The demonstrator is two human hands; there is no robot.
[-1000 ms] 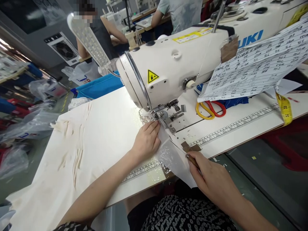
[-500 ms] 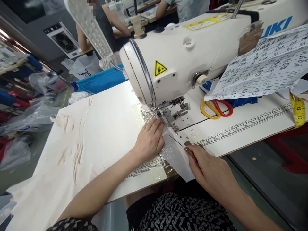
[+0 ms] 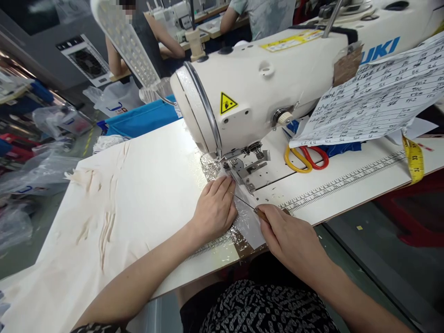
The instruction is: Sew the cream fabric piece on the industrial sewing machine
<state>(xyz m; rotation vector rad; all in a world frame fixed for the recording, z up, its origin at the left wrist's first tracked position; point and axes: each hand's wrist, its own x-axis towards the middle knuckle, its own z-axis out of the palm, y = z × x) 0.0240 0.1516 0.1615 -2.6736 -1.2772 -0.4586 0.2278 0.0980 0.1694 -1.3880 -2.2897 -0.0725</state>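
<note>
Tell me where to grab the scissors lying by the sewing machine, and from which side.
Take the scissors by their yellow and red finger loops, coming from the front edge of the table. The loops lie flat and bare towards that edge; the blades point away, hidden under the printed sheet and blue cloth.

Bright and even throughout, lit from overhead. LED lamp panel [image 3: 126, 39] at upper left. Soft, short shadows under the left hand [image 3: 215, 209] and right hand [image 3: 290, 236] at centre. Glare on the clear plastic film [image 3: 247, 223] and on the sewing machine [image 3: 263, 88] head's chrome rim. Cream worktop [image 3: 138, 185] near washed out. Sharp at centre; strong wide-angle bending toward the edges, straight lines curved, slight softness at far left.
</note>
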